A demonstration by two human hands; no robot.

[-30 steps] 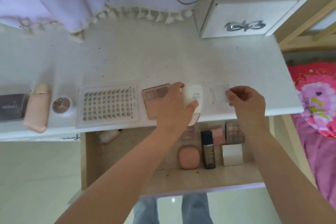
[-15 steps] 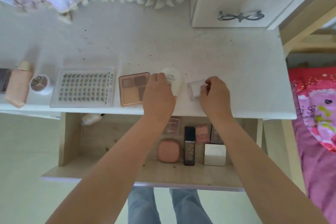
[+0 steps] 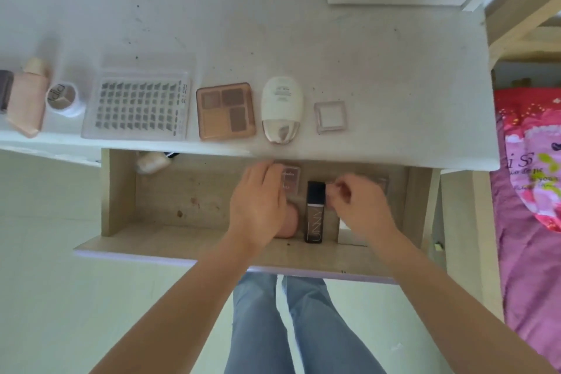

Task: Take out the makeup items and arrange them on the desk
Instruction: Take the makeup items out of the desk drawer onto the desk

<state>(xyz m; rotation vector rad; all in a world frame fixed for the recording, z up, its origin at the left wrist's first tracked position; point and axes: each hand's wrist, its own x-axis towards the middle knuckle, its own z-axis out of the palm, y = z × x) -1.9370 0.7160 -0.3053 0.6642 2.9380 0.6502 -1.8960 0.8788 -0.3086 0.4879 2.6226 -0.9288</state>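
Seven items line the desk (image 3: 364, 55); in the drawer (image 3: 188, 191), left hand (image 3: 258, 206) lies flat on a palette (image 3: 290, 181), right hand (image 3: 361, 206) pinches something small, several items remaining.

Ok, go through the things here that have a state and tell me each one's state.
Drawer: pulled open.
Eyeshadow palette: lying flat on the desk.
White bottle: lying flat.
Black bottle: lying in the drawer.
Left hand: reaching into the drawer.
Right hand: fingers curled in the drawer, grip unclear.
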